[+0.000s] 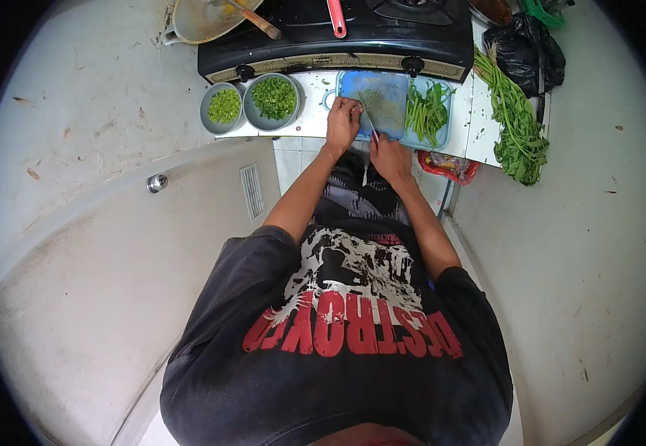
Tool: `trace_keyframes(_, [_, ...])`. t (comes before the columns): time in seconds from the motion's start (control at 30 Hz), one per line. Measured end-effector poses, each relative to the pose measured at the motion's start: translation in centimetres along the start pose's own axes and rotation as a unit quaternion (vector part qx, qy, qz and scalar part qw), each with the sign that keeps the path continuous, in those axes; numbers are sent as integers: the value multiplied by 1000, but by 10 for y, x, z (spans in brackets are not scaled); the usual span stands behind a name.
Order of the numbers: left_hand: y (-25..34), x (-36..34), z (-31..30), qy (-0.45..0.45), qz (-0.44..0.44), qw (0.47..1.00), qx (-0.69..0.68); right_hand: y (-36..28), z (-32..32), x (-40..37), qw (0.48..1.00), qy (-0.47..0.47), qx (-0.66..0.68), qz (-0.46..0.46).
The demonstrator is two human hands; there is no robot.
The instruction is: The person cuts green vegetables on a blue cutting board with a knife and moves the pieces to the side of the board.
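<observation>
Firstly, counter (308,126): white, narrow; stove (338,44) at its back; stained pale walls (78,97) on both sides
Board (391,93): blue; lying on the counter
Left hand (343,123): fingers bunched on greens (373,102) on the board
Right hand (390,157): gripping knife (373,132); just beside the left
Bowls (275,99): two; chopped greens inside; left of the board

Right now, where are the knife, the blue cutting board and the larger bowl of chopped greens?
knife (372,128), head view, on the blade.
blue cutting board (354,83), head view, on its bare far part.
larger bowl of chopped greens (270,128), head view, on its near rim.
</observation>
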State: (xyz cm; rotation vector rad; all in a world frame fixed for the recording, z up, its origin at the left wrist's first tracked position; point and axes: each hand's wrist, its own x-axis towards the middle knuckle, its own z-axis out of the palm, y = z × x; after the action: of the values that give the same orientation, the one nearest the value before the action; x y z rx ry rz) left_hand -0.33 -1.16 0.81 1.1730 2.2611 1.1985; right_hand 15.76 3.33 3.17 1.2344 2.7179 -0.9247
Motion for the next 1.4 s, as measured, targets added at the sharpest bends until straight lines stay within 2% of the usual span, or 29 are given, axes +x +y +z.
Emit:
trace_keyframes(0.27, [5, 0, -3, 6, -4, 1000, 2, 4, 8, 9, 999, 35, -17, -20])
trace_keyframes(0.47, [7, 0, -2, 8, -8, 1000, -6, 12, 3, -2, 999, 41, -18, -2])
trace_keyframes(0.77, [3, -1, -1, 11, 4, 1000, 10, -2, 8, 8, 1000, -1, 2, 1])
trace_keyframes(1.07, [7, 0, -3, 8, -28, 1000, 10, 0, 9, 15, 1000, -3, 5, -10])
trace_keyframes(1.27, [5, -2, -4, 6, -17, 1000, 4, 12, 9, -6, 1000, -5, -5, -8])
trace_keyframes(1.37, [3, -2, -6, 9, 39, 998, 47, 8, 12, 2, 1000, 9, -10, -5])
trace_keyframes(1.4, [3, -2, -6, 8, 34, 998, 43, 7, 12, 6, 1000, 12, -8, -8])
